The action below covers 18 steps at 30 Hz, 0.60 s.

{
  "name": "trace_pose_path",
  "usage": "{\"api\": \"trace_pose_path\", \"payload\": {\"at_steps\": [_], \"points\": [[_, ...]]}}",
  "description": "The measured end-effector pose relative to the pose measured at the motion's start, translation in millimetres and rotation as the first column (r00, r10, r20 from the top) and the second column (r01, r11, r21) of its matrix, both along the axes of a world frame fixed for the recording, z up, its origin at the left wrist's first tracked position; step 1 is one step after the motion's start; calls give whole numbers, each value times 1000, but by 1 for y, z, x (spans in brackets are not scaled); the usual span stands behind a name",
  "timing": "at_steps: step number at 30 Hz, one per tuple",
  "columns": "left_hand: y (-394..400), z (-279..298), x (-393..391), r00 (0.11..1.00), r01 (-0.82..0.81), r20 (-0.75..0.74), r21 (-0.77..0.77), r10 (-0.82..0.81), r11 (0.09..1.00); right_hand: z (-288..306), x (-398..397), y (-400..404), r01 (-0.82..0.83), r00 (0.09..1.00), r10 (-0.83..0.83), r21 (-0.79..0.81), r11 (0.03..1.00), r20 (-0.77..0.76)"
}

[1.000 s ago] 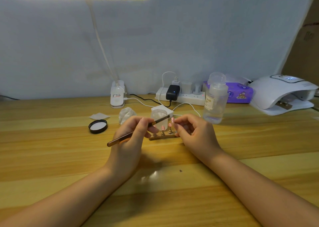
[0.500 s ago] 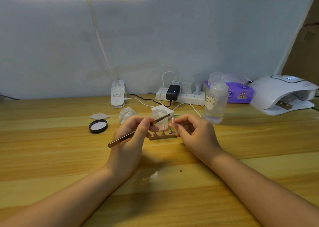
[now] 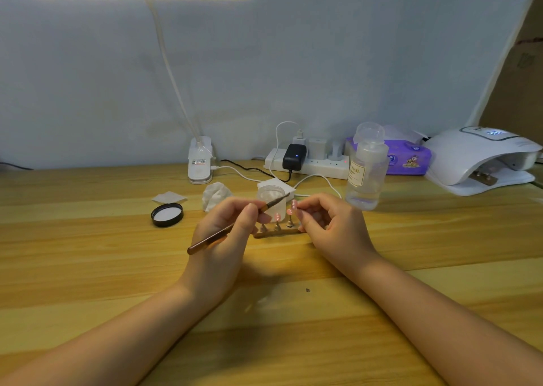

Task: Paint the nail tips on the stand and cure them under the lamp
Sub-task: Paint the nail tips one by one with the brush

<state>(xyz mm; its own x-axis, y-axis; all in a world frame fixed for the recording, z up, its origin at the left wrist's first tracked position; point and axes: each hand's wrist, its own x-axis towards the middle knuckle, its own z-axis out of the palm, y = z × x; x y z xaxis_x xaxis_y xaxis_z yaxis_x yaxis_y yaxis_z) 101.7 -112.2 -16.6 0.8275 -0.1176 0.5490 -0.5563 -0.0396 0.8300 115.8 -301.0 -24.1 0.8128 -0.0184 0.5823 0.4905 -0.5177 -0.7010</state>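
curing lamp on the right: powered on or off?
On: the curing lamp shows a lit display on its top. Whether its inner curing lights are on, cannot tell.

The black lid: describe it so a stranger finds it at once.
On the wooden table, look left of the person's left hand. The black lid lies there, just in front of a square white pad. It alone is round, black-rimmed, with a pale inside.
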Motion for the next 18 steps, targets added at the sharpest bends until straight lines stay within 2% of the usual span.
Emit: {"api": "trace_pose_path", "payload": {"at_steps": [5, 13, 18], "points": [[0, -3, -1, 996, 73, -44, 0, -73, 997, 0, 0, 0, 6, 1000, -6, -13, 1000, 9], [1, -3, -1, 1000, 5, -6, 7, -5, 1000, 0, 0, 0, 7, 1000, -6, -8, 1000, 4], [0, -2, -1, 997, 61, -39, 41, -59, 997, -1, 1, 0, 16, 1000, -16, -10, 1000, 6]]}}
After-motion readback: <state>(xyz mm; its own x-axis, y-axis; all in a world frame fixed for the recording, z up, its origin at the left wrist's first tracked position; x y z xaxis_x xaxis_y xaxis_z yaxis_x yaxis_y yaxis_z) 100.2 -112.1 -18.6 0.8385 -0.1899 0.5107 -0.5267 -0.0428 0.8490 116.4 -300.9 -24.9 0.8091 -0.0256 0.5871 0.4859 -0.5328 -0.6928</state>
